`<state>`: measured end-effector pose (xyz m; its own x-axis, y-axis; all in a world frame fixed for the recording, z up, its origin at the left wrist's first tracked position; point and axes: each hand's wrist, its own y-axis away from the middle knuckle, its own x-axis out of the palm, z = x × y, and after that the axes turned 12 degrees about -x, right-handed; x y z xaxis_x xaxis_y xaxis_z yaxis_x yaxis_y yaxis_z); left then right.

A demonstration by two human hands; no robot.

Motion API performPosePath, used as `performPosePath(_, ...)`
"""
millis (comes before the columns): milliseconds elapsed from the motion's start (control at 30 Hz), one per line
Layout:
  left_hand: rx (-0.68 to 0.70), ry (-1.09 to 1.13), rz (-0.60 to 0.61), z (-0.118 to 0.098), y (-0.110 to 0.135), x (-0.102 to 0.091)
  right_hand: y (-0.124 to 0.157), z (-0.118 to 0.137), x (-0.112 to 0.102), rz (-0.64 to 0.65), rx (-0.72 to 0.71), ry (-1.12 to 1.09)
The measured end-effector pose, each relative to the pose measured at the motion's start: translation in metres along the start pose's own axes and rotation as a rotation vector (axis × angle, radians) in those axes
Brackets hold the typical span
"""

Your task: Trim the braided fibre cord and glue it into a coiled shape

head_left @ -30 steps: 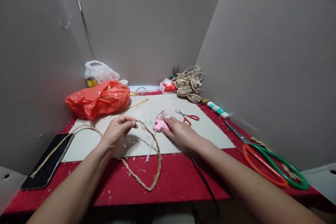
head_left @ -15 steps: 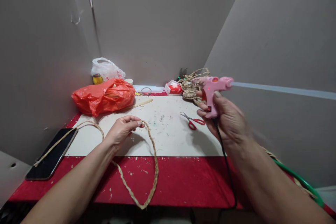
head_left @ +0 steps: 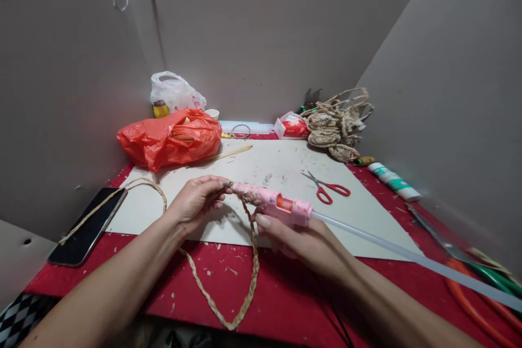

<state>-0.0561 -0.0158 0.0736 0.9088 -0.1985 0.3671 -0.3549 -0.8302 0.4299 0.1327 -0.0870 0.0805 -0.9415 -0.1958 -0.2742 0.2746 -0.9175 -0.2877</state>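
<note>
My left hand [head_left: 196, 202] pinches the end of a braided straw rope [head_left: 228, 304] above the white board [head_left: 269, 168]. The rope loops down over the red table front and runs back to the left across a black phone [head_left: 87, 225]. My right hand [head_left: 297, 239] grips a pink hot glue gun [head_left: 277, 204], held level with its nozzle against the pinched rope end. A long clear glue stick [head_left: 408, 255] juts from the gun's back toward the right.
Red-handled scissors [head_left: 328, 189] lie on the board. An orange plastic bag [head_left: 171, 138] and a white bag [head_left: 175, 92] sit back left. Coiled straw pieces [head_left: 334, 125], a glue tube [head_left: 393, 180], big scissors and green and orange hoops [head_left: 489, 283] line the right side.
My right hand picked the glue gun off the board, lifted it to the right, then brought it down and left until its nozzle met the rope end. The left hand kept its pinch.
</note>
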Motion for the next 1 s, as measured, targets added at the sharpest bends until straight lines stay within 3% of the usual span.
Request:
performPosePath(167,0.006,0.098,-0.053,-0.0041,0.0008,0.0005,-0.0009,-0.0025,-0.0030,0.005,-0.025,0.157)
performPosePath(367,-0.007,0.093,-0.053,-0.0036,0.0031,0.0020,-0.0006,-0.0029,-0.0040,-0.025,-0.060,0.167)
performPosePath(533,-0.006,0.063,-0.012,-0.0030,0.0035,0.0005,-0.0022,-0.0043,-0.0048,0.013,-0.089,0.159)
performPosePath(1000,0.014,0.020,0.083,-0.0029,0.0031,-0.0004,-0.0005,-0.0018,-0.0058,-0.073,-0.051,0.142)
